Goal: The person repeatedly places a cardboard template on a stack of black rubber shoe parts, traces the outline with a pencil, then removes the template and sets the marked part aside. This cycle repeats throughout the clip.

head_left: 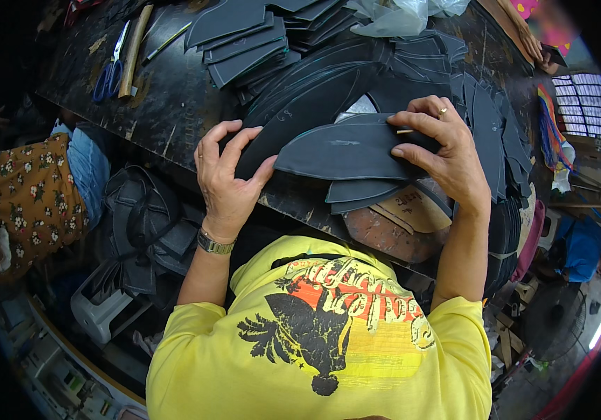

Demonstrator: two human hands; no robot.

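My right hand (446,143) pinches a leaf-shaped dark grey piece (342,148) of sheet material near its right end, thumb below and fingers above. A thin, light stick end shows between those fingers, and a ring is on one finger. Opposite, my left hand (225,171) has its fingers and thumb around the lower end of a long curved black piece (307,105). Its thumb tip lies close to the leaf piece's pointed left tip; whether they touch I cannot tell. Under the leaf piece are more dark pieces (360,192) and a brown pattern piece (416,208).
Stacks of dark cut pieces (244,52) cover the worn table (167,105). Blue-handled scissors (109,75), a wooden stick (134,52) and a pen (167,42) lie at the far left. A clear plastic bag (391,17) is behind. Another person's hand (531,45) shows far right.
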